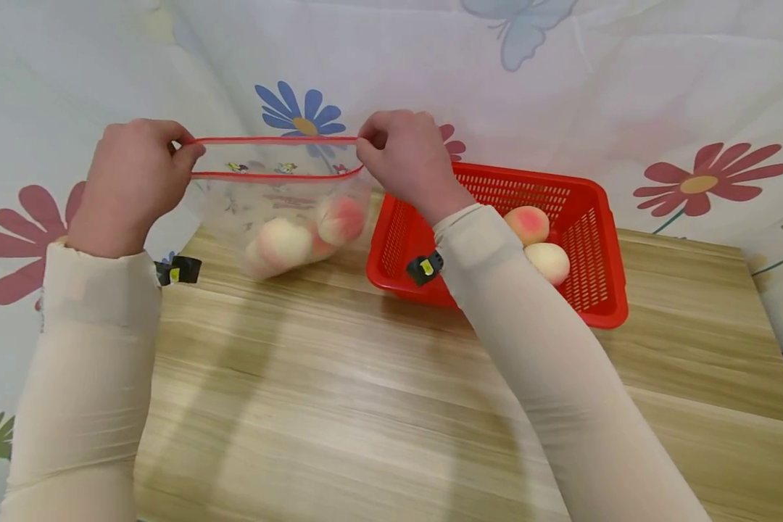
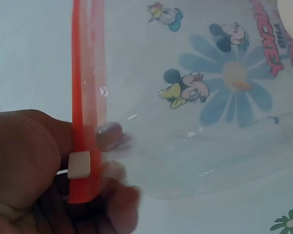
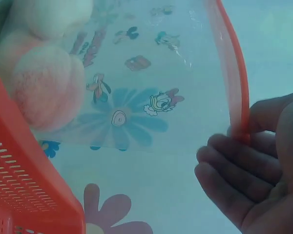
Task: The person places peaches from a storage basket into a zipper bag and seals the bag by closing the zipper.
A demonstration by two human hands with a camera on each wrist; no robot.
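Zip bag [image 1: 280, 217] with peaches [image 1: 286, 243] hangs above the table [image 1: 365, 406], at 9 o'clock from the red basket [image 1: 600, 304]. Left hand [image 1: 133, 185] and right hand [image 1: 407, 159]: each grip pinches one end of the red seal strip [image 1: 274, 139], likely to keep the mouth taut.

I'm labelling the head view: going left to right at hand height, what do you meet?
left hand → clear zip bag holding peaches → right hand → red basket with two peaches
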